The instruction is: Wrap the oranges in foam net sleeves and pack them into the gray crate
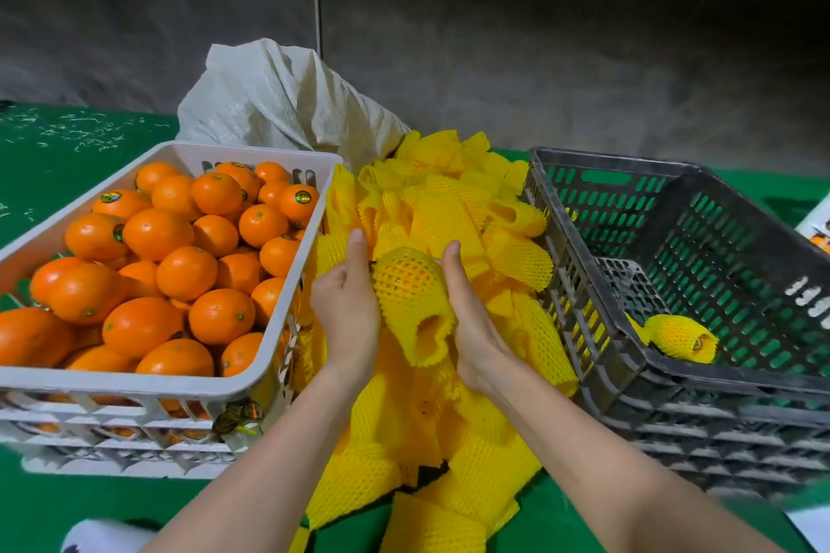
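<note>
- The gray crate (pixel 727 247) is set at the right on the green surface (pixel 67 175). One net-wrapped orange (pixel 678 335) is contained in it, against its near wall.
- The white crate (pixel 134 383) is set at the left and is filled with bare oranges (pixel 157 233), some of them stickered.
- A woven sack (pixel 278 99) is placed behind the white crate.
- A pile of yellow foam net sleeves (pixel 449 202) is heaped between the two crates.
- The left hand (pixel 346 305) is cupped against the left side of the sleeved orange (pixel 411 287), thumb raised.
- The right hand (pixel 471 319) is cupped against its right side, thumb raised.
- The sleeved orange is gripped between both hands above the pile. The open end of the sleeve is turned toward the person.
</note>
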The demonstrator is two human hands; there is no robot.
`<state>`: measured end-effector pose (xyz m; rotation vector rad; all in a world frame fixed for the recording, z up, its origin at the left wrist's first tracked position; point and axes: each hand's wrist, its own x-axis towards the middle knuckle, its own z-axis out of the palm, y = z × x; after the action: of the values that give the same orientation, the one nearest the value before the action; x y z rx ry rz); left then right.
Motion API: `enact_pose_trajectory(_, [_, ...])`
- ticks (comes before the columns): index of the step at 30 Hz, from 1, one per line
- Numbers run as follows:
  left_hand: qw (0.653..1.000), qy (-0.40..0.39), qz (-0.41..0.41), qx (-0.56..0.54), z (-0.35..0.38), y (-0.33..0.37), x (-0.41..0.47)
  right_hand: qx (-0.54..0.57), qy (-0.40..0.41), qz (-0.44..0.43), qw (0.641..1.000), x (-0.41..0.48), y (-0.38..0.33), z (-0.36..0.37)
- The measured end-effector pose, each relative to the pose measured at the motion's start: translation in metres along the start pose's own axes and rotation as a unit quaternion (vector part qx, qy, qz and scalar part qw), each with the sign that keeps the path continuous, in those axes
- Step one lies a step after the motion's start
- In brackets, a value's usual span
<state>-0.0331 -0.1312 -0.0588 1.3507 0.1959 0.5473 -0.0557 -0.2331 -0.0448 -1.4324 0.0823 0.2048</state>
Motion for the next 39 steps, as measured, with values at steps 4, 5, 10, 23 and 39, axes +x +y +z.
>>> enact_pose_trajectory(4, [0.993, -0.039, 0.079, 0.084, 0.0, 0.0, -0.001, -0.017, 0.075, -0.011, 0.997, 0.005, 0.008, 0.004])
enact_pose_trajectory(5, [0.994, -0.055, 0.059, 0.076, 0.001, 0.001, -0.003, 0.013, 0.102, -0.006, 0.995, 0.008, 0.009, 0.004])
enact_pose_trajectory(10, [0.982, -0.129, -0.136, -0.004, 0.009, 0.005, -0.002, 0.132, 0.072, 0.039, 0.988, 0.019, 0.008, -0.001])
enact_pose_trajectory(23, [0.948, -0.252, -0.185, -0.065, -0.001, 0.011, 0.011, 0.212, -0.074, 0.058, 0.973, 0.007, 0.0, -0.015])
enact_pose_trajectory(39, [0.875, -0.307, -0.354, -0.121, 0.002, 0.019, -0.007, 0.02, 0.032, -0.161, 0.986, 0.01, -0.01, -0.019])
